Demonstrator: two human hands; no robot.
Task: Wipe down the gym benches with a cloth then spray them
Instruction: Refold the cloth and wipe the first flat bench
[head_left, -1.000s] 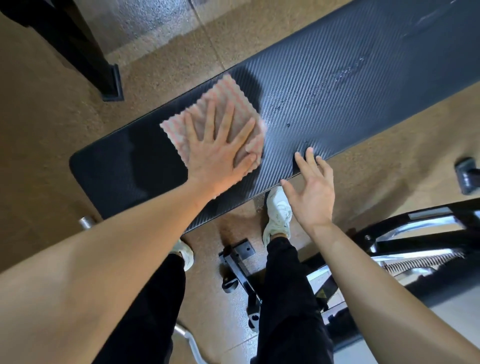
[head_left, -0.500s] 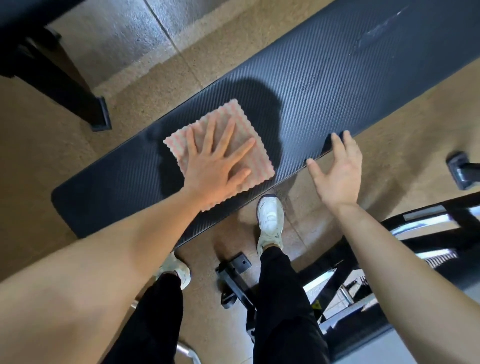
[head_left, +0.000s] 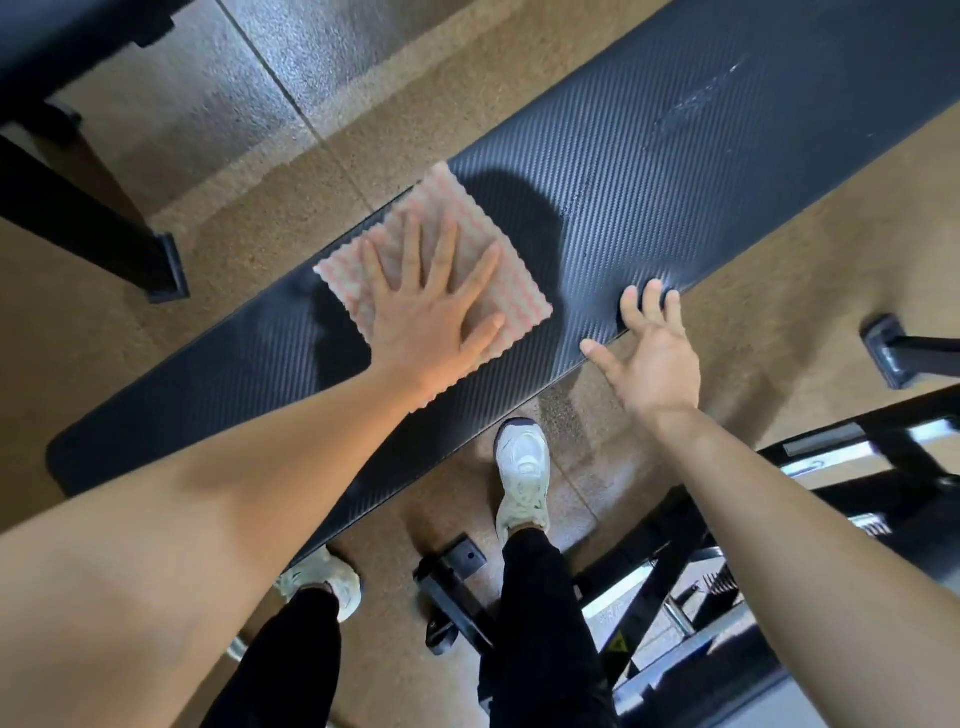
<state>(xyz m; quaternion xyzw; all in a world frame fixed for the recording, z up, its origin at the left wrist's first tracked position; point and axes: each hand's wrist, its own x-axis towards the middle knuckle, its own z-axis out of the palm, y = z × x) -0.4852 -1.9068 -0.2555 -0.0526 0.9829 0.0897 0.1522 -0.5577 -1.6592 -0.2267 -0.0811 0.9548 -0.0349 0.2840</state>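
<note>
A long black ribbed gym bench (head_left: 649, 171) runs diagonally from lower left to upper right. A pink and white cloth (head_left: 498, 260) lies flat on its pad. My left hand (head_left: 431, 312) presses the cloth with straight, spread fingers. My right hand (head_left: 649, 353) is open at the bench's near edge, its fingertips at the pad's rim. Faint wet streaks (head_left: 701, 98) show on the pad toward the upper right. No spray bottle is in view.
The floor is brown speckled rubber (head_left: 779, 270). A black frame leg with a foot (head_left: 166, 270) stands at left, another foot (head_left: 888, 353) at right. A black and chrome machine frame (head_left: 857, 467) sits lower right. My white shoes (head_left: 522, 473) stand beside the bench base (head_left: 457, 587).
My left hand slid the cloth toward the far edge of the pad. My right hand shifted along the near rim, staying open.
</note>
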